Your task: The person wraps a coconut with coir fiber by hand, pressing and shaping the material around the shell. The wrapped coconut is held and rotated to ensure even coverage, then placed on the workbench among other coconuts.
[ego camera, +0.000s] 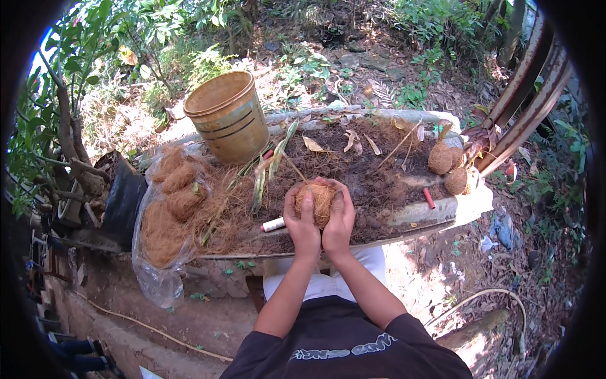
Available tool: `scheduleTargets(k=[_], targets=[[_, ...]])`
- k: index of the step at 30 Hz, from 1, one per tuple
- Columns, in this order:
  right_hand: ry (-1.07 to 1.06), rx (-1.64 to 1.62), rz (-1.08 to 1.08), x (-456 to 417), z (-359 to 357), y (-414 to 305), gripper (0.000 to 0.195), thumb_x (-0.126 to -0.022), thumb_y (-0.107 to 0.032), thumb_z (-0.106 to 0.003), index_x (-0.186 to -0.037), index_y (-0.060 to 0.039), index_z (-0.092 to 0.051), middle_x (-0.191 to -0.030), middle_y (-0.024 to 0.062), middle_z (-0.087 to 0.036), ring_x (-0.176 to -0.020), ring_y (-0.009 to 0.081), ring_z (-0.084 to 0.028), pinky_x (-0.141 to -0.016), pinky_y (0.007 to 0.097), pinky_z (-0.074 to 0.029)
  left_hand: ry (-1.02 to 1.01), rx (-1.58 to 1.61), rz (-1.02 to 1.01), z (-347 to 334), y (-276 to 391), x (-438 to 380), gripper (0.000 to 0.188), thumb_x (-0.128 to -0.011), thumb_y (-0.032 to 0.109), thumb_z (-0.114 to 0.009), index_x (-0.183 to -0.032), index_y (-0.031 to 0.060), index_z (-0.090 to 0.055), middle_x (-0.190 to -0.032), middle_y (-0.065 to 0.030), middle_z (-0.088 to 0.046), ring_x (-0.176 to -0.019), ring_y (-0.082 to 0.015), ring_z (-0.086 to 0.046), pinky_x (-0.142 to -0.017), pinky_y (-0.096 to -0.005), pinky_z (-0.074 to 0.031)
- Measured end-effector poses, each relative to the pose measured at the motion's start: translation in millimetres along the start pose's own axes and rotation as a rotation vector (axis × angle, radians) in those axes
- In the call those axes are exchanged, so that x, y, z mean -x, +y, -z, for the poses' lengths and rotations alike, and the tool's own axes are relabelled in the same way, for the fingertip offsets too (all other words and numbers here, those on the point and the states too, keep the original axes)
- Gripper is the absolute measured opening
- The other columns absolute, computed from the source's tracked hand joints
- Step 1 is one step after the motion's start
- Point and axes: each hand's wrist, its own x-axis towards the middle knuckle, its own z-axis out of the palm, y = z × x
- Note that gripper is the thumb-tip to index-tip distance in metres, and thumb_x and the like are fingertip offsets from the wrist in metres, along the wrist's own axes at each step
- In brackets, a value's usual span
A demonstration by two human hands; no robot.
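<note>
A round ball wrapped in brown coir fibre (318, 204) is cupped between my left hand (303, 222) and my right hand (339, 220), over the near edge of the worktop. A thin brown stem rises from behind the ball towards the upper left. Beside my left hand lies a spool of white thread (273, 224). Loose coir fibre (165, 232) is heaped at the left, partly on a clear plastic bag (163, 284). Several finished-looking fibre balls (440, 158) sit at the right end, near a small red tube (429, 198).
An upright tan plastic bucket (229, 118) stands at the back left of the worktop, near long variegated leaves (259, 182). Dark soil (352, 166) with dry leaves covers the middle. Rusty metal bars (525, 109) rise at the right. A hose (497, 290) lies on the ground.
</note>
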Motion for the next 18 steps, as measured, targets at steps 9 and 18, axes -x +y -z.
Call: scheduleTargets(k=[9, 18], targets=[[0.034, 0.102, 0.070, -3, 2, -5, 0.028, -0.101, -0.018, -0.039, -0.105, 0.0022, -0.057, -0.109, 0.0102, -0.059, -0.101, 0.0188, -0.057, -0.091, 0.0307, -0.044, -0.042, -0.221, -0.180, -3, 16, 8, 0.024, -0.095, 0.016, -0.057, -0.112, -0.0005, -0.058, -0.117, -0.0153, -0.060, -0.114, -0.0254, -0.054, -0.099, -0.0375, -0.041], [0.081, 0.067, 0.175, -8, -1, 4, 0.020, -0.098, -0.015, -0.045, -0.102, 0.0006, -0.058, -0.092, 0.0093, -0.063, -0.084, 0.0134, -0.062, -0.072, 0.0270, -0.050, -0.144, -0.381, -0.252, 4, 11, 10, 0.021, -0.091, 0.012, -0.058, -0.107, -0.0013, -0.062, -0.123, -0.0172, -0.060, -0.116, -0.0315, -0.055, -0.101, -0.0415, -0.041]])
